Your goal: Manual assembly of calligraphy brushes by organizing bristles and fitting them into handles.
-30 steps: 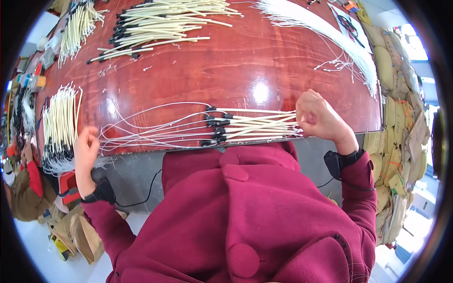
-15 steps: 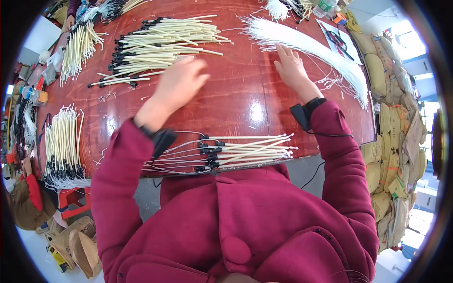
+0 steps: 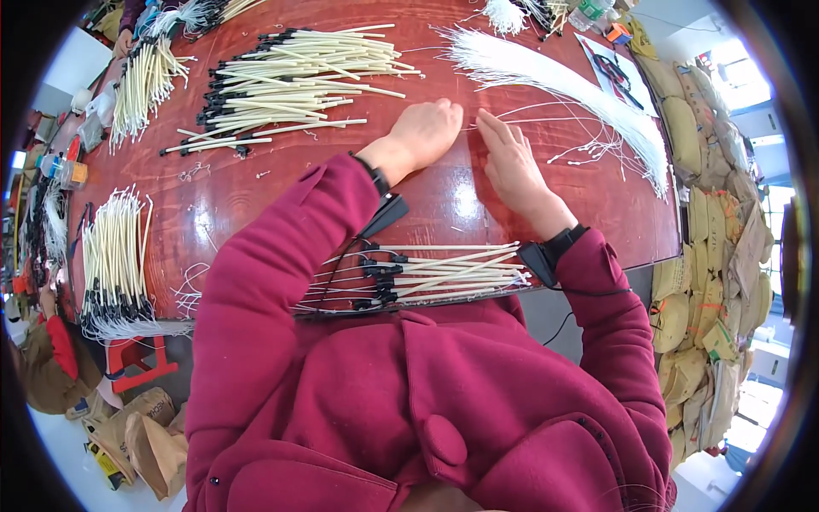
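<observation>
My left hand [image 3: 426,135] is closed above the middle of the table, knuckles up; what its curled fingers hold, if anything, is hidden. Close beside it, almost touching, my right hand [image 3: 514,166] has its fingers pressed together, pointing away from me. Thin white strings [image 3: 550,118] run from its fingertips toward a large white string bundle [image 3: 546,72] at the far right. Left of my hands lies a heap of cream-coloured tubes [image 3: 290,77] with black end pieces. Nearer me, more cream tubes [image 3: 452,271] with black pieces and trailing strings lie along the table edge.
The red-brown table [image 3: 341,200] carries an upright-lying tube bundle [image 3: 115,247] at left and another tube bundle [image 3: 152,85] at far left. Black-handled tools [image 3: 616,72] lie on white paper at far right. Stacked sacks [image 3: 708,247] stand at right; a red stool [image 3: 141,367] is lower left.
My left hand has moved right from the tube heap, its fingers now curled. My right hand has drawn back from the bundle toward me, with strings trailing from it.
</observation>
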The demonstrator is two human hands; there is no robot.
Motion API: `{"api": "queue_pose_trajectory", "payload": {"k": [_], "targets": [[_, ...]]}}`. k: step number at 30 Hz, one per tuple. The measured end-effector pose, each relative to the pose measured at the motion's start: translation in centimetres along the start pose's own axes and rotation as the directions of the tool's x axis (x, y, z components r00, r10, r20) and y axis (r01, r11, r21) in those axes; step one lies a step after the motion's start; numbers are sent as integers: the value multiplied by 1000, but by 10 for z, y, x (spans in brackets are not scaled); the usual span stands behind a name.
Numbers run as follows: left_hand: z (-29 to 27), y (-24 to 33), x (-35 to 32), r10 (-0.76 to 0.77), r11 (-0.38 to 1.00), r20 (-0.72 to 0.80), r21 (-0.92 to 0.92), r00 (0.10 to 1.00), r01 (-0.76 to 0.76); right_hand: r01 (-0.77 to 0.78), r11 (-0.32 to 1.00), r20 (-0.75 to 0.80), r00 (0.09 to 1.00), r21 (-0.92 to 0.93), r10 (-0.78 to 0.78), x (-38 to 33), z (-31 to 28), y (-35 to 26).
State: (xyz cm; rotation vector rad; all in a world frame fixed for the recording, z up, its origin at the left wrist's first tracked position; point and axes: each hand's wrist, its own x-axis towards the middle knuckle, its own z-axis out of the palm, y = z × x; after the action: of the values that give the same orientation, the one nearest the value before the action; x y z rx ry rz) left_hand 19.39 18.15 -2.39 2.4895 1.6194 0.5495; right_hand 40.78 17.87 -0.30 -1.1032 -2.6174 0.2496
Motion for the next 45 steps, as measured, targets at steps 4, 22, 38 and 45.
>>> {"api": "queue_pose_trajectory", "payload": {"k": [4,22,38,45], "targets": [[-21,1,-59,-20,1000,35,23,999,19,-20,995,-77,997,97,28,-22,-12,4],[-99,-16,-228,-149,982,135,139,980,130,167,978,164,976,-128,-145,-43,-13,-12],[-93,-26,-234,-242,962,85,-108,967,250,122,980,217,972,-156,-87,-31,-15,-15],[-84,-41,-218,-389,888,46,-248,920,388,163,983,201,969,-87,-143,-45,-21,-18]]}}
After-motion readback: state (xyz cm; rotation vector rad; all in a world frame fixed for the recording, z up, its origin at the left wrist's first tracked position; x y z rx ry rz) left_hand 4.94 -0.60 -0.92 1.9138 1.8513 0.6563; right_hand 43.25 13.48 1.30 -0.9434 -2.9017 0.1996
